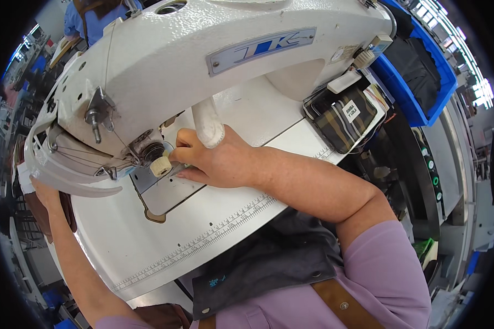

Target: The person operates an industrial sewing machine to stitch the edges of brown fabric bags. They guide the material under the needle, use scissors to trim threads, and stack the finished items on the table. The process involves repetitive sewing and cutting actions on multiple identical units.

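Observation:
A white industrial sewing machine (164,66) stretches across the view over a white table (203,236) with a printed ruler strip. My right hand (219,162) is at the needle area, below the machine's arm. Its thumb and fingers are closed together beside the cream thumb knob (160,166), above the metal needle plate (173,197); what they pinch is too small to make out. At the far left edge of the table, my left hand (45,193) reaches beside dark brown pieces (67,211). Its fingers are mostly hidden behind the machine's curved pale guard (88,189).
A white padded lever (207,123) hangs over my right hand. To the right lie a plaid pouch (346,115) and a blue bin (442,82) with dark fabric. Thread spools (431,164) line a rail there. Another person in blue (101,22) is behind the machine.

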{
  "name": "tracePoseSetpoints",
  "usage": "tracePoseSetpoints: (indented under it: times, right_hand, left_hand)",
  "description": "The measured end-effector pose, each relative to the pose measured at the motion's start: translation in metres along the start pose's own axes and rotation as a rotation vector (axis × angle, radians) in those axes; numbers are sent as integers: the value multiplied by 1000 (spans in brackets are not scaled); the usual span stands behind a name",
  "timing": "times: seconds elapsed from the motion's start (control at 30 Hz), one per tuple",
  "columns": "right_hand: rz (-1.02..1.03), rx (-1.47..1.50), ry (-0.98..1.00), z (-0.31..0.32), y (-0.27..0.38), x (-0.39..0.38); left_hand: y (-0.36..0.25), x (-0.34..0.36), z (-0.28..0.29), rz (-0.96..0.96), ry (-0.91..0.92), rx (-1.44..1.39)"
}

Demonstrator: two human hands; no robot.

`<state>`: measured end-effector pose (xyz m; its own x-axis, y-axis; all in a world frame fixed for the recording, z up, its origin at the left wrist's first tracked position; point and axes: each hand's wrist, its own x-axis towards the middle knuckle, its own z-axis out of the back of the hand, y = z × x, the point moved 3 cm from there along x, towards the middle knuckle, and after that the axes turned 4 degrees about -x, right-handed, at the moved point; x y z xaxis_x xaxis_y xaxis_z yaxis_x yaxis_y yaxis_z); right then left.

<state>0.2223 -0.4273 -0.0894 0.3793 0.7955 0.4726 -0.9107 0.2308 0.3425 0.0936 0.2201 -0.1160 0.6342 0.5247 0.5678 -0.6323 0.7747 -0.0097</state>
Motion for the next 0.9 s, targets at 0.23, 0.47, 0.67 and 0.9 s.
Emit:
tracePoseSetpoints:
  times: [0.23,0.47,0.67,0.9]
  right_hand:
    - [4,6,-42,4,0,0]
    - [-13,-14,5,6,-1,-2]
    - [-5,-7,16,6,2,3]
    - [0,3,15,1,0,2]
  left_hand:
    - [-52,-19,22,177,-30,-9]
    - [-44,-20,2,185,-70,-77]
    - [-46,-27,23,100,-92,-73]
    - [-48,-40,18,41,-132,-16]
